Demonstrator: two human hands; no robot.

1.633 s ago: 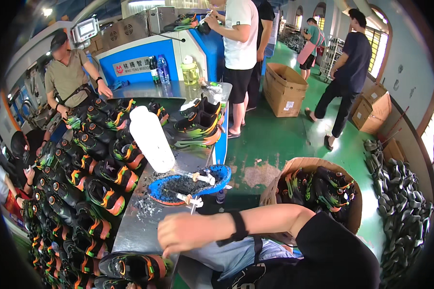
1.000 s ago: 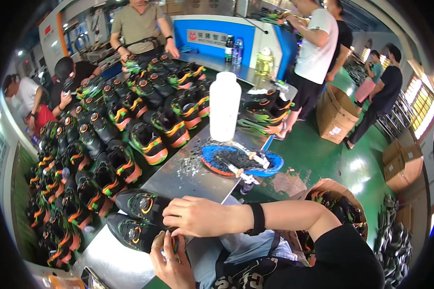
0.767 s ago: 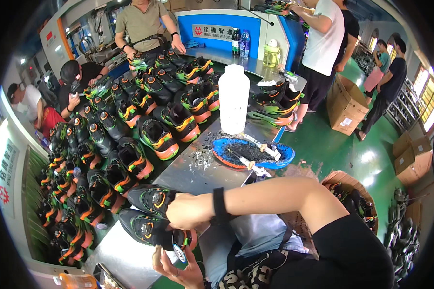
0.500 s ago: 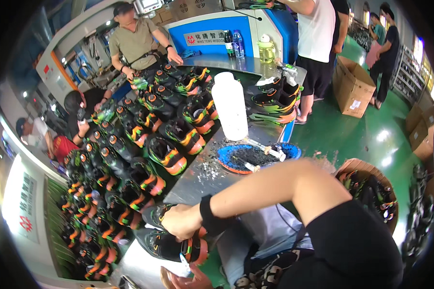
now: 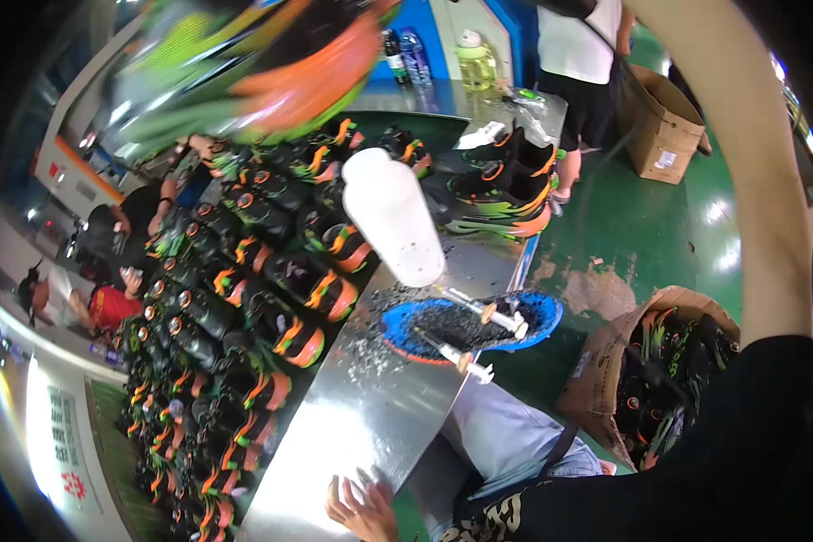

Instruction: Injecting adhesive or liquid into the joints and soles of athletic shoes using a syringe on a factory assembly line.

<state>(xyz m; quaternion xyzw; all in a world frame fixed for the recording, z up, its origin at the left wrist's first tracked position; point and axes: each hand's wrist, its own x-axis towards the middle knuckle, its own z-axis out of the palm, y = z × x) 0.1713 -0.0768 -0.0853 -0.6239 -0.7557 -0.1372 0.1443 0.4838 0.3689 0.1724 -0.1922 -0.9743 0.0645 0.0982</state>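
Black, green and orange, one blurred sneaker (image 5: 253,77) hangs in midair before the shoe rows (image 5: 275,316) off the steel worktop (image 5: 321,429)'s left edge. The left hand (image 5: 363,509), fingers apart, is at its right edge; the right hand is out of view, its fingers' state untellable.

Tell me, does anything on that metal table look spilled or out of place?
Yes. Dark crumbs are scattered over the metal table beside the blue sole-shaped piece, mostly to its left, so they look spilled. That piece also juts past the table's edge.
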